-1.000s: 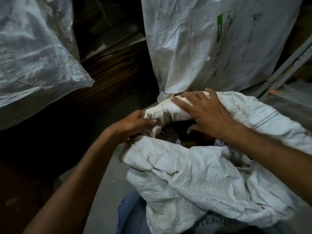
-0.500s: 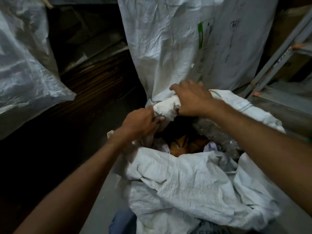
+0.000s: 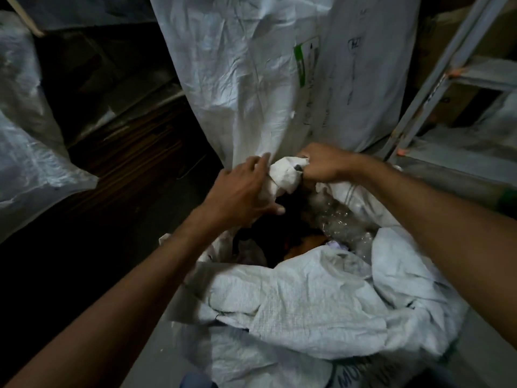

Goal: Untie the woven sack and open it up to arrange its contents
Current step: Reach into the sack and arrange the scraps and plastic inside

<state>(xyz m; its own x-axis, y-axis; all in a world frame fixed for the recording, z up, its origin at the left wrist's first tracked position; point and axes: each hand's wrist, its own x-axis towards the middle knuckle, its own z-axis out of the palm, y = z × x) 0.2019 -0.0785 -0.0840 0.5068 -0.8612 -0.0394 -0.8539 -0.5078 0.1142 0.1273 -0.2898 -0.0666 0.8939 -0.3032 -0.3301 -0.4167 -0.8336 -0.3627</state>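
Observation:
A crumpled white woven sack (image 3: 321, 301) lies in front of me with its mouth partly open. A twisted knot of sack cloth (image 3: 284, 175) sits at the far edge of the mouth. My left hand (image 3: 240, 197) grips the knot from the left, fingers wrapped over the cloth. My right hand (image 3: 324, 163) is closed on the knot's right end. Inside the dark opening I see crushed clear plastic bottles (image 3: 344, 222) and something orange-brown (image 3: 305, 246); the rest of the contents is hidden.
A tall full white sack (image 3: 265, 79) with a green label stands right behind the knot. A clear plastic bag (image 3: 30, 135) hangs at the left. A grey metal frame (image 3: 436, 79) leans at the right. Dark wooden boards (image 3: 134, 147) lie at the back left.
The sack mouth has opened wider, showing the bottles. My left hand moved up onto the knot, and my right hand shifted from lying flat over the cloth to gripping its right end.

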